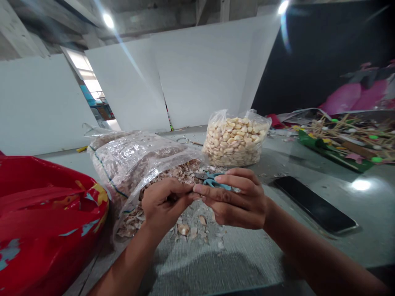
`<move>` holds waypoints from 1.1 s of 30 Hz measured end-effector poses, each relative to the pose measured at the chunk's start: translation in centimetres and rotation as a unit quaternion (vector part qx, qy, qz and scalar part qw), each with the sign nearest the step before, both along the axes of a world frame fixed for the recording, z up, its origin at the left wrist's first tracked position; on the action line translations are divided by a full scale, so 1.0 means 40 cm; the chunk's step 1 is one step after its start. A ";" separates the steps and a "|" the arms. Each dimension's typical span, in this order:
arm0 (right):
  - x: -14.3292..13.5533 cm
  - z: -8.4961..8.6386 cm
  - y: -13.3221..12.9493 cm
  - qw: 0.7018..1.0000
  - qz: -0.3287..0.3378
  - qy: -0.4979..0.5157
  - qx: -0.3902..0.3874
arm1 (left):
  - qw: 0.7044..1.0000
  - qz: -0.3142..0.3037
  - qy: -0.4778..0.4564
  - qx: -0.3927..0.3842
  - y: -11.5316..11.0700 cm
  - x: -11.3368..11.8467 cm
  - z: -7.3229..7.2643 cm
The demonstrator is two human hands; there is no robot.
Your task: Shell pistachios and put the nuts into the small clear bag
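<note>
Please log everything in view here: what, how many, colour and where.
Scissors: one, blue handles, in the right hand
Flaky peelings: many, brown and tan, in the left bag's mouth and scattered on the surface
Left bag: one, clear, lying beyond the left hand
Pale kernels: many, cream, in the upright bag
Upright bag: one, clear, centre back
Phone: one, black, right
Glossy sheeting: one, mostly red, left
Thin sticks: many, tan, right back
Pink shapes: count unclear, far right
Surface: one, grey, underneath
Wall panels: several, white, behind
Lights: two, white, overhead
Left hand: one, fingertips meeting the right's
Right hand: one, around the scissors
</note>
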State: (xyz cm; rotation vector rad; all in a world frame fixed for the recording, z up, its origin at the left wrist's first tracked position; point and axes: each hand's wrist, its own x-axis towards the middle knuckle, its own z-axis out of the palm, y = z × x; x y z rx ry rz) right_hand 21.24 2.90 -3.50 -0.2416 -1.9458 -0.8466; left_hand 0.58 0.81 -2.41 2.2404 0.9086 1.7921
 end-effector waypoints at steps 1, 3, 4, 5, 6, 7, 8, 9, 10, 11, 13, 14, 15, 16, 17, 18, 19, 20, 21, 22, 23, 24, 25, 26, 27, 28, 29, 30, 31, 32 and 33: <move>-0.001 0.000 0.003 1.000 0.007 -0.001 -0.014 | 1.000 -0.007 -0.012 -0.023 0.003 0.001 -0.005; -0.003 -0.005 0.018 0.997 0.027 0.017 -0.065 | 0.991 -0.049 -0.065 -0.104 0.013 0.008 -0.014; -0.005 -0.009 0.029 0.994 0.037 0.036 -0.101 | 0.977 -0.088 -0.106 -0.163 0.020 0.013 -0.018; -0.007 -0.015 0.041 0.987 0.045 0.059 -0.141 | 0.951 -0.139 -0.161 -0.224 0.029 0.019 -0.021; -0.009 -0.023 0.054 0.979 0.046 0.081 -0.183 | 0.914 -0.195 -0.214 -0.285 0.038 0.026 -0.024; -0.011 -0.031 0.066 0.969 0.041 0.094 -0.225 | 0.870 -0.241 -0.257 -0.344 0.047 0.032 -0.027; -0.014 -0.040 0.077 0.959 0.029 0.097 -0.266 | 0.831 -0.277 -0.289 -0.387 0.056 0.038 -0.029; -0.017 -0.048 0.086 0.946 0.015 0.100 -0.307 | 0.801 -0.301 -0.310 -0.415 0.065 0.043 -0.032; -0.020 -0.056 0.092 0.932 0.002 0.106 -0.345 | 0.781 -0.314 -0.324 -0.431 0.072 0.046 -0.036; -0.024 -0.063 0.095 0.918 -0.008 0.113 -0.381 | 0.772 -0.318 -0.334 -0.437 0.078 0.049 -0.040; -0.032 -0.074 0.095 0.890 -0.013 0.133 -0.436 | 0.773 -0.309 -0.343 -0.435 0.086 0.051 -0.051; -0.036 -0.078 0.094 0.881 -0.009 0.137 -0.453 | 0.778 -0.302 -0.340 -0.433 0.089 0.052 -0.058; -0.039 -0.082 0.092 0.876 -0.004 0.137 -0.462 | 0.785 -0.297 -0.331 -0.431 0.092 0.052 -0.063; -0.043 -0.085 0.091 0.875 -0.001 0.139 -0.464 | 0.793 -0.294 -0.317 -0.429 0.094 0.051 -0.069; -0.045 -0.088 0.090 0.876 0.004 0.146 -0.461 | 0.801 -0.293 -0.302 -0.425 0.096 0.051 -0.073; -0.047 -0.089 0.090 0.878 0.010 0.158 -0.453 | 0.810 -0.293 -0.286 -0.420 0.097 0.051 -0.076; -0.048 -0.089 0.090 0.880 0.017 0.171 -0.443 | 0.818 -0.295 -0.270 -0.413 0.098 0.050 -0.079; -0.048 -0.088 0.091 0.883 0.025 0.183 -0.432 | 0.827 -0.294 -0.256 -0.405 0.099 0.049 -0.080; -0.047 -0.086 0.093 0.886 0.036 0.191 -0.422 | 0.836 -0.291 -0.244 -0.397 0.099 0.049 -0.081; -0.047 -0.084 0.094 0.888 0.048 0.190 -0.416 | 0.844 -0.286 -0.231 -0.390 0.099 0.049 -0.081; -0.046 -0.081 0.096 0.890 0.059 0.179 -0.415 | 0.853 -0.277 -0.217 -0.386 0.098 0.048 -0.080; -0.046 -0.079 0.097 0.890 0.068 0.164 -0.420 | 0.862 -0.265 -0.201 -0.382 0.097 0.048 -0.080; -0.046 -0.077 0.099 0.887 0.075 0.149 -0.430 | 0.872 -0.250 -0.184 -0.378 0.097 0.048 -0.080; -0.047 -0.075 0.100 0.882 0.080 0.139 -0.443 | 0.881 -0.234 -0.169 -0.373 0.097 0.048 -0.081; -0.048 -0.074 0.100 0.875 0.083 0.132 -0.458 | 0.890 -0.218 -0.155 -0.369 0.096 0.048 -0.082; -0.049 -0.074 0.101 0.868 0.085 0.129 -0.473 | 0.899 -0.201 -0.143 -0.363 0.097 0.047 -0.084; -0.050 -0.074 0.100 0.859 0.089 0.130 -0.487 | 0.908 -0.181 -0.132 -0.355 0.098 0.045 -0.086; -0.051 -0.074 0.099 0.850 0.094 0.131 -0.502 | 0.918 -0.157 -0.118 -0.344 0.099 0.042 -0.089; -0.052 -0.074 0.098 0.840 0.100 0.133 -0.517 | 0.929 -0.131 -0.100 -0.332 0.100 0.039 -0.091; -0.053 -0.074 0.097 0.831 0.106 0.137 -0.529 | 0.939 -0.104 -0.079 -0.318 0.101 0.034 -0.094; -0.054 -0.074 0.095 0.822 0.111 0.141 -0.541 | 0.949 -0.078 -0.053 -0.302 0.102 0.029 -0.095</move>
